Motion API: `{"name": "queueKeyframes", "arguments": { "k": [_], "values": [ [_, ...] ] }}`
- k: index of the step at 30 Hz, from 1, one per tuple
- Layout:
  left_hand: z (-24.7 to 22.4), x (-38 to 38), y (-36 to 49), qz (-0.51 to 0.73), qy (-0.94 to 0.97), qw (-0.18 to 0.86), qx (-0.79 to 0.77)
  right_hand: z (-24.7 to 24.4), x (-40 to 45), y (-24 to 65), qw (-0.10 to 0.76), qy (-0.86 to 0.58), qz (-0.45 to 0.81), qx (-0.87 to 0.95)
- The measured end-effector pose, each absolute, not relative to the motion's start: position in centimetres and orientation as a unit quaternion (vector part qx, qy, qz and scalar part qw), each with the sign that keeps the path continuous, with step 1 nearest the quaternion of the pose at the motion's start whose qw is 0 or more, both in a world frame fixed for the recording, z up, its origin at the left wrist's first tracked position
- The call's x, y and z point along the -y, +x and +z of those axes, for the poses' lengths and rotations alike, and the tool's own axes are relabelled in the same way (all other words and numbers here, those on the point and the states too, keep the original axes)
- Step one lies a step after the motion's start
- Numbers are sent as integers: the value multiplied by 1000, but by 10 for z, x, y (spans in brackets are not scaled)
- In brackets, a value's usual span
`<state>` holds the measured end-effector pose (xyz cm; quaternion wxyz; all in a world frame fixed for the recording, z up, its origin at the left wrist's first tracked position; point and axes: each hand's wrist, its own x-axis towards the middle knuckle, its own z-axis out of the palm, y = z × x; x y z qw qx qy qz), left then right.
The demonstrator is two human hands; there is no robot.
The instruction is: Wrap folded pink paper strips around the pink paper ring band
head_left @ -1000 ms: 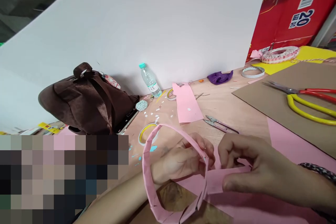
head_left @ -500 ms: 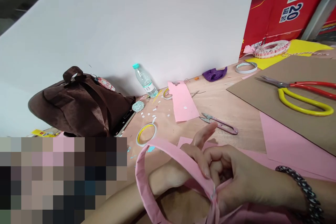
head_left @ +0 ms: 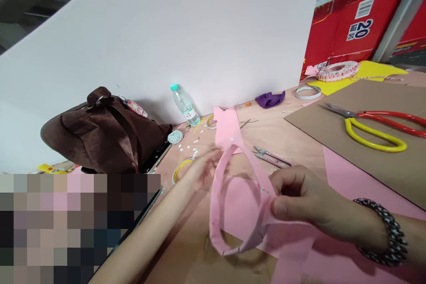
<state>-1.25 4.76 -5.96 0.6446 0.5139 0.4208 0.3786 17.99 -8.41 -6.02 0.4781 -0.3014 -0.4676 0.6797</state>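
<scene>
A folded pink paper ring [head_left: 217, 199] stands tilted above the table, pinched at its right side between the thumb and fingers of my right hand [head_left: 299, 195]. My left hand [head_left: 207, 166] is off to the ring's left, slightly blurred, its fingers apart and holding nothing. Beyond the ring lies a pink paper strip [head_left: 226, 123]. Thread snips [head_left: 271, 157] rest just behind my right hand. A roll of double-sided tape [head_left: 179, 171] is partly hidden by my left forearm. Pink paper sheets [head_left: 241, 204] spread beneath the ring and my right hand.
Large scissors [head_left: 374, 129] with red and yellow handles lie on brown cardboard [head_left: 333, 128] at right. A water bottle [head_left: 185, 105], twine ball [head_left: 175, 136] and brown backpack [head_left: 100, 131] stand along the white panel [head_left: 206, 31]. Purple crepe paper [head_left: 270, 99] lies farther back.
My left hand has come out of the pink paper ring and moved away to the left. The ring has turned more upright, still in my right hand.
</scene>
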Motion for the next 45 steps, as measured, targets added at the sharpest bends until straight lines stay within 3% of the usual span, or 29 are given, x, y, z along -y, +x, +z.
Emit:
{"name": "queueKeyframes", "arguments": {
  "k": [5,9,13,22,38,45],
  "values": [
    [-33,-44,-22,495,578,522,-385,-57,79,187,519,-365,550,543],
    [-20,14,-8,352,731,498,-308,-54,82,184,504,-448,467,573],
    [-25,40,6,308,708,543,-330,-54,84,181,510,-479,434,567],
    [-46,44,11,351,573,662,-332,-63,84,173,530,-467,523,478],
    [-41,53,10,349,630,596,-356,-68,87,175,509,-467,534,488],
    [-51,50,6,373,644,583,-327,-63,88,174,551,-470,505,471]
  ]
}}
